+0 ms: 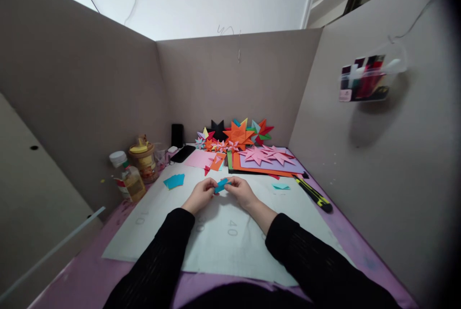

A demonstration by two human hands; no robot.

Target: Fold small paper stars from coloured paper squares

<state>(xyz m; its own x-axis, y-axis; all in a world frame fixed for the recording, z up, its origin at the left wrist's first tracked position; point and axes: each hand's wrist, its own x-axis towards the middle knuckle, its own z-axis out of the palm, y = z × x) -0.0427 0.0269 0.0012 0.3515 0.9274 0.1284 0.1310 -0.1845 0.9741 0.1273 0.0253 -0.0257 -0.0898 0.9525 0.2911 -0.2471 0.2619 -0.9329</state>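
A small folded piece of blue paper (221, 185) is pinched between both hands over the white cutting mat (230, 237). My left hand (200, 194) grips its left end with fingers closed. My right hand (242, 191) holds the right end the same way. A small stack of blue paper squares (174, 181) lies on the mat to the left of my hands. One more blue piece (281, 186) lies to the right.
Finished paper stars (239, 135) and coloured sheets (266, 161) fill the back of the desk. A yellow-black utility knife (314, 194) lies at right. A bottle (127, 178), a jar (144, 159) and a phone (183, 153) stand at left. Grey partition walls enclose the desk.
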